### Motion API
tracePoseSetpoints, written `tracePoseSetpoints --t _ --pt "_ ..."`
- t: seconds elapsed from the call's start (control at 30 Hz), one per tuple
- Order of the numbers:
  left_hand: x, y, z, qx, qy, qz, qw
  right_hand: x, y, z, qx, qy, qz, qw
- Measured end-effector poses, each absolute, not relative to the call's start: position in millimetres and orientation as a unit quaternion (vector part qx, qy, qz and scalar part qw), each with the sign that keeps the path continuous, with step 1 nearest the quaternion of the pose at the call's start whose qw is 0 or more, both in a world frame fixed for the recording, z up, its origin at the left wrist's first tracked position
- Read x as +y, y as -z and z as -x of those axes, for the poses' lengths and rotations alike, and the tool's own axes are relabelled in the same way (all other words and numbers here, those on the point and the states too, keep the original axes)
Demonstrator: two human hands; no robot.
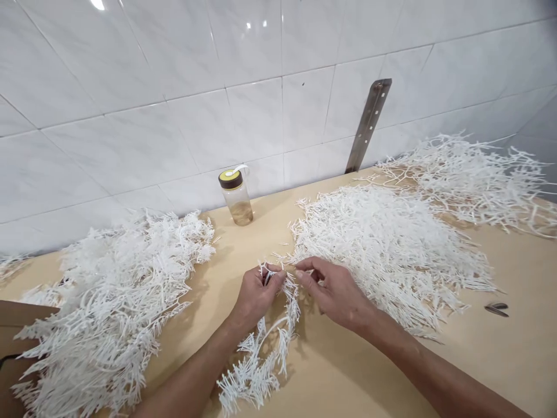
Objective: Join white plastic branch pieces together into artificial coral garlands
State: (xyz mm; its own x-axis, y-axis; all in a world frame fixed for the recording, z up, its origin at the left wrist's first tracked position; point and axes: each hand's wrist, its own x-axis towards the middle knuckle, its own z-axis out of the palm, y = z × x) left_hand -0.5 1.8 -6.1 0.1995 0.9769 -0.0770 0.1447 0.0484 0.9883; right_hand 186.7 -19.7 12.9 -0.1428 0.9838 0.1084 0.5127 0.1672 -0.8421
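Note:
In the middle of the table, my left hand (260,289) is closed on the upper end of a white plastic artificial branch (287,325). The branch hangs in a loop below that hand, its many short sprigs pointing outward, and its lower end is near the tabletop. Just right of it, my right hand (331,287) has its thumb and index finger pinched close to the branch's tip. Whatever lies between those fingers is too small to make out. Beyond my right hand spreads a pile of loose white plastic sprigs (374,232).
A heap of frilly white branches (122,302) covers the left side, beside a brown box (21,331). Toward the wall stand a lidded bottle (237,200) and a perforated metal strip (369,125). More bare-looking branches (474,174) lie far right, and small dark pieces (496,309) lie nearer.

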Motion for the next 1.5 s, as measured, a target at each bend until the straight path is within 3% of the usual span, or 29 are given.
tracePoseSetpoints --t 0.1,0.23,0.63,0.9,1.07,1.27,1.5 --pt "0.2 10.7 -2.3 0.506 -0.403 -0.579 0.497 -21.7 -10.7 -180.3 -0.676 -0.394 0.523 0.339" --pt "-3.8 6.3 -6.5 0.503 -0.393 -0.596 0.487 -19.0 -6.2 -180.4 -0.671 -0.375 0.532 0.355" --pt "0.6 -7.3 -3.6 0.465 -0.298 -0.602 0.577 -21.7 -0.3 -177.4 -0.780 -0.179 0.503 0.327" --pt "-3.2 -9.7 -2.0 0.471 -0.338 -0.539 0.611 -3.1 -9.4 -213.0 -0.667 -0.035 0.591 0.452" --pt "-0.1 -6.8 -0.7 0.474 -0.389 -0.480 0.627 -9.1 -16.9 -211.6 -0.643 -0.128 0.606 0.450" --pt "-0.4 -1.6 -1.6 0.463 -0.385 -0.503 0.620 -19.9 -11.1 -188.3 -0.673 -0.358 0.552 0.339" --pt "-3.0 -2.6 -3.6 0.455 -0.385 -0.505 0.624 -19.0 -14.0 -186.6 -0.643 -0.403 0.553 0.343"
